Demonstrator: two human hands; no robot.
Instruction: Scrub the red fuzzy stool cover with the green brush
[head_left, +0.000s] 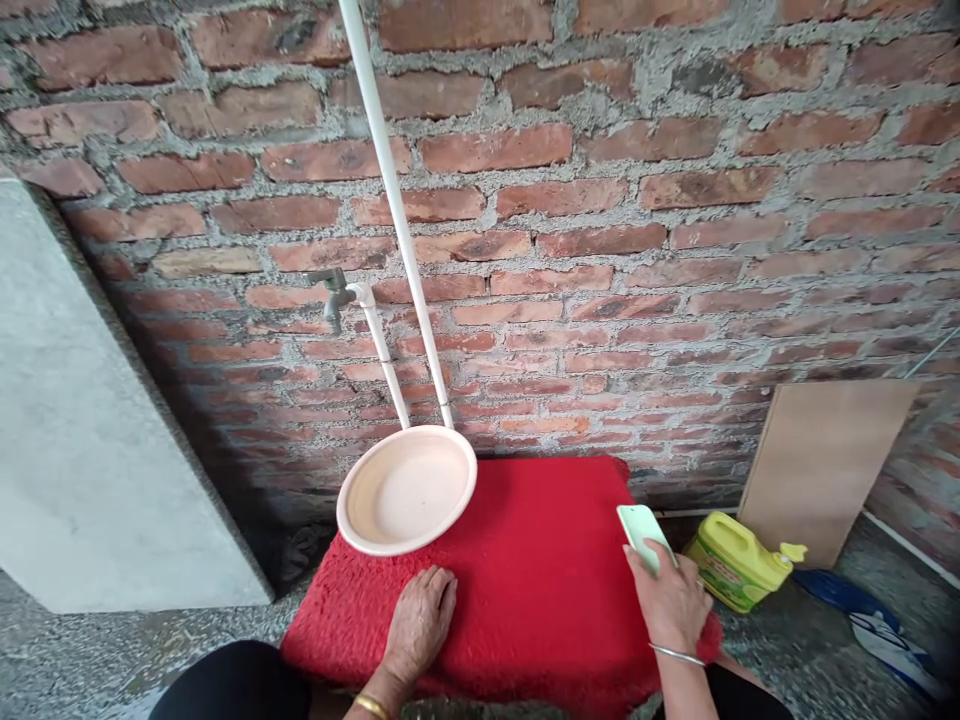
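Observation:
A red fleecy cloth [555,560] covers a low, flat-topped surface in front of me. My left hand [424,615] lies palm down on its near left part, fingers close together and holding nothing. My right hand [671,600] grips a pale green oblong scrubbing brush [637,525] with a small hole at its far end, over the cloth's right edge. The underside of the brush is hidden. A pale pink basin [409,490], with nothing visible inside, sits on the back left corner of the cloth, just beyond my left hand.
A tap [336,300] on white piping [397,200] stands against the brick wall [525,240]. A pale stone slab [112,420] leans at left. On the right are a yellow detergent jug [739,560], a tan board [832,460] and blue-and-white footwear [892,640] on the floor.

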